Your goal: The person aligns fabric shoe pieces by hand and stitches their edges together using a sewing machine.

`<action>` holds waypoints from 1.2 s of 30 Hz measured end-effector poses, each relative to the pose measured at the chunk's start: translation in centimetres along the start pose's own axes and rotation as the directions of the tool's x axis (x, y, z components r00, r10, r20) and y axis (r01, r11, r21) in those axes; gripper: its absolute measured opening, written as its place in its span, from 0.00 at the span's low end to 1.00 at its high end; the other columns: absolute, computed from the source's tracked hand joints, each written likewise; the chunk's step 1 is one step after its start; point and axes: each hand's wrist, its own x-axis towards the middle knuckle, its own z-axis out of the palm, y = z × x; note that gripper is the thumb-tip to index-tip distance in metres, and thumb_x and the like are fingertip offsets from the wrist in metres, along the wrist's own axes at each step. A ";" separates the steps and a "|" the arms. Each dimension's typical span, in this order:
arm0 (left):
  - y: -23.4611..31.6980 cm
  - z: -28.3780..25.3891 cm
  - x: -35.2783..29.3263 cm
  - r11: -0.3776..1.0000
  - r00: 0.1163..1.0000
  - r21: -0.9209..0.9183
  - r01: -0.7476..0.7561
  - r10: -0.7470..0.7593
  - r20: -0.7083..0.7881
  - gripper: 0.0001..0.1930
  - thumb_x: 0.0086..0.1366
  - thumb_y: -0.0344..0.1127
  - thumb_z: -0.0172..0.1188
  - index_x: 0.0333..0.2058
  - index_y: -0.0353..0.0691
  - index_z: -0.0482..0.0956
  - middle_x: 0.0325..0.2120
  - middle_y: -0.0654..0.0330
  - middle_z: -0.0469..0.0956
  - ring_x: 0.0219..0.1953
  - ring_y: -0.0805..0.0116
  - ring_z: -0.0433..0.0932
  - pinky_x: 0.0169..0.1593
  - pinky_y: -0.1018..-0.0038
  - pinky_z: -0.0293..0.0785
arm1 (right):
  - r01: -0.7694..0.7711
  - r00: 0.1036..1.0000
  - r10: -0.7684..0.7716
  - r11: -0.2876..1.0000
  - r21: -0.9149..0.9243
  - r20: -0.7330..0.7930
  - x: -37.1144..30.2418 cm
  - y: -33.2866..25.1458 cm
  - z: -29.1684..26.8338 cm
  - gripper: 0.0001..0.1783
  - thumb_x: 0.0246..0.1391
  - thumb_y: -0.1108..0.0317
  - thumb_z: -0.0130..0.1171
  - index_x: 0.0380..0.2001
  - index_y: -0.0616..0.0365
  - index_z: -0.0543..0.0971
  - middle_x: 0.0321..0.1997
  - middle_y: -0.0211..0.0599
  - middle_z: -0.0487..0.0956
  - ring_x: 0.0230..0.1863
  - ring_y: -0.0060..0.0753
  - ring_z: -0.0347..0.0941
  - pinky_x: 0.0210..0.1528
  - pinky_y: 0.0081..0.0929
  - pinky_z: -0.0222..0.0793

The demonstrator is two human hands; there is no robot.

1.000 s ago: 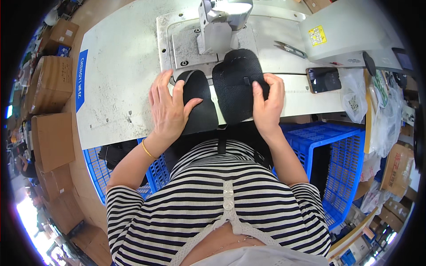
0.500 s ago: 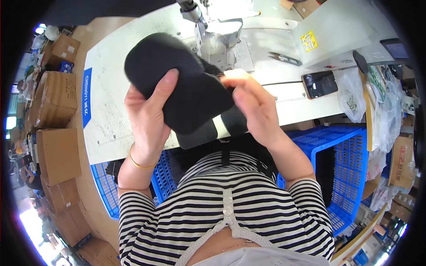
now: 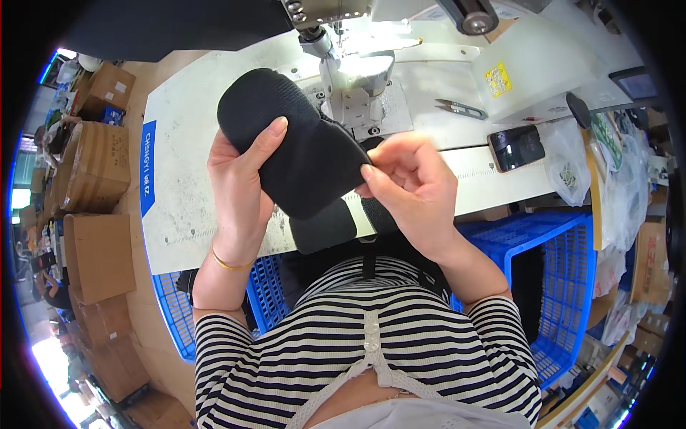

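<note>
A black, padded-looking fabric piece (image 3: 307,161), rounded at its far left end, is held up above the near part of the sewing table. My left hand (image 3: 239,168) grips its left side, thumb lying on top and fingers underneath. With thumb and fingertips, my right hand (image 3: 414,186) pinches the right corner of the same piece. Below it, at the table's near edge, lie a second black fabric piece (image 3: 324,227) and another dark piece (image 3: 379,217), partly covered by my right hand. The sewing machine (image 3: 355,86) stands just beyond my hands.
Thread snips (image 3: 461,109) and a phone (image 3: 516,149) lie on the white table (image 3: 193,164) to the right. A clear plastic bag (image 3: 568,161) hangs beside them. Blue crates (image 3: 547,286) stand below the table on both sides. Cardboard boxes (image 3: 100,254) are stacked at the left.
My right hand has come down onto the piece's right corner and now pinches it. The piece has tilted slightly, and the whole view has shifted a little.
</note>
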 end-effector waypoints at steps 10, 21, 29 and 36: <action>2.6 2.4 8.1 0.920 0.989 0.391 0.008 -0.066 0.136 0.13 0.56 0.21 0.67 0.41 0.31 0.79 0.35 0.58 0.81 0.36 0.71 0.80 0.42 0.75 0.77 | -0.178 0.952 0.201 0.977 -0.119 0.230 4.8 -2.1 0.0 0.14 0.64 0.68 0.49 0.32 0.69 0.78 0.30 0.47 0.84 0.23 0.28 0.80 0.25 0.20 0.76; 2.5 2.2 11.4 0.873 0.975 0.483 0.063 -0.158 0.158 0.08 0.56 0.24 0.67 0.34 0.37 0.80 0.32 0.62 0.80 0.33 0.71 0.79 0.40 0.75 0.77 | -0.150 0.971 0.147 0.989 0.003 0.190 5.7 -1.5 0.6 0.14 0.63 0.68 0.50 0.31 0.68 0.78 0.28 0.50 0.83 0.20 0.28 0.79 0.21 0.19 0.74; 2.8 2.3 10.1 0.661 0.974 0.719 -0.214 0.086 0.210 0.09 0.57 0.29 0.68 0.37 0.35 0.81 0.31 0.60 0.81 0.33 0.67 0.79 0.40 0.71 0.76 | -0.125 0.972 0.116 0.992 0.031 0.204 5.9 -1.2 0.8 0.14 0.63 0.67 0.49 0.31 0.67 0.78 0.28 0.48 0.83 0.20 0.27 0.79 0.23 0.19 0.74; 2.3 1.8 4.2 0.270 0.584 0.519 -0.811 0.316 0.747 0.16 0.50 0.26 0.71 0.40 0.34 0.82 0.36 0.57 0.80 0.41 0.64 0.78 0.45 0.72 0.75 | 0.011 0.992 -0.004 0.998 -0.054 0.122 5.1 -0.3 1.3 0.15 0.63 0.67 0.49 0.32 0.68 0.78 0.26 0.38 0.83 0.28 0.23 0.81 0.32 0.20 0.76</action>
